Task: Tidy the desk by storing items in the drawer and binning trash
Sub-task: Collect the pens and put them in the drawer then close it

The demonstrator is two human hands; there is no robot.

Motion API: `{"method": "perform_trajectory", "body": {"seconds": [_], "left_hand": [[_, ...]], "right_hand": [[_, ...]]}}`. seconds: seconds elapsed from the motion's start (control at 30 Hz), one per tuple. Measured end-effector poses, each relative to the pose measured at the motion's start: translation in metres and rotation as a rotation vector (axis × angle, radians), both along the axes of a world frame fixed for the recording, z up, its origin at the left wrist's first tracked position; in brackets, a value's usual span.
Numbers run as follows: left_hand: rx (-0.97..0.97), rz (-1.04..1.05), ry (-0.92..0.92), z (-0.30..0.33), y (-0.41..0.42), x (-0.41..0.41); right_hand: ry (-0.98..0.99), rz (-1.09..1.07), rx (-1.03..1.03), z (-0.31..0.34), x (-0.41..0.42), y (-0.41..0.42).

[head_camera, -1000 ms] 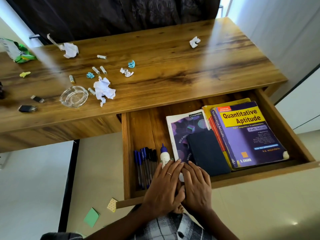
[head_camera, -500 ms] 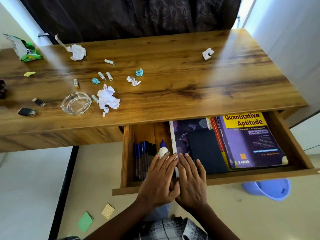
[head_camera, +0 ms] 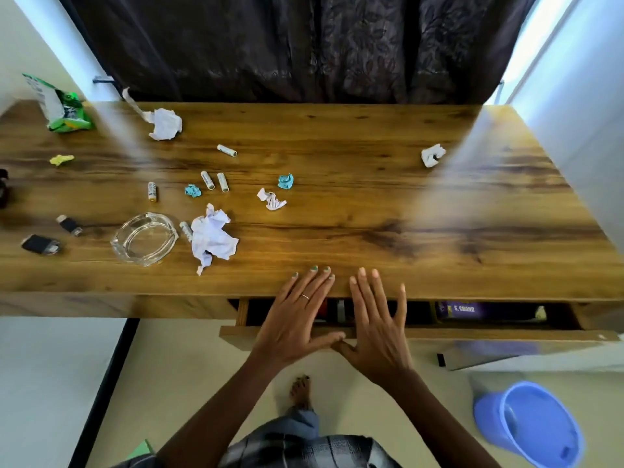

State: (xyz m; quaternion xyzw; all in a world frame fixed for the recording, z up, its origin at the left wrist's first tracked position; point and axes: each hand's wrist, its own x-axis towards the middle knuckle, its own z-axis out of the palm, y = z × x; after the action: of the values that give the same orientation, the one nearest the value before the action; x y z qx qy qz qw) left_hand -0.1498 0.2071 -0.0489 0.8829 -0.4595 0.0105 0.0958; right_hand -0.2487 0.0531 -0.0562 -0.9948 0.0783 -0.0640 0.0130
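drawer [head_camera: 418, 334] pushed nearly shut since a second ago | left hand [head_camera: 297, 319], right hand [head_camera: 378, 325] fingers flat, holding nothing | tabletop [head_camera: 371, 204] trash remains

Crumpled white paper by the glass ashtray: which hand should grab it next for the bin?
Left, probably. The left hand lies flat at the desk's front edge, nearer the crumpled white paper beside the glass ashtray. The right hand would have to cross over it.
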Motion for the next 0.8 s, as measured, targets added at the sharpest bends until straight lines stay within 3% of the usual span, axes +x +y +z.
{"method": "perform_trajectory", "body": {"seconds": [0.1,0.37,0.57,0.8], "left_hand": [[0.026,-0.036,-0.081,-0.006,0.004,0.011],[-0.192,-0.073,-0.36,-0.026,-0.003,0.023],[-0.245,-0.026,-0.359,-0.029,-0.009,0.019],[-0.152,0.126,-0.242,-0.022,-0.015,0.001]], "right_hand": [[0.004,0.029,-0.021,-0.003,0.015,-0.013],[-0.398,0.083,0.02,-0.023,0.029,-0.018],[-0.437,0.08,0.007,-0.026,0.032,-0.02],[-0.395,0.093,0.067,-0.024,0.031,-0.022]]}}
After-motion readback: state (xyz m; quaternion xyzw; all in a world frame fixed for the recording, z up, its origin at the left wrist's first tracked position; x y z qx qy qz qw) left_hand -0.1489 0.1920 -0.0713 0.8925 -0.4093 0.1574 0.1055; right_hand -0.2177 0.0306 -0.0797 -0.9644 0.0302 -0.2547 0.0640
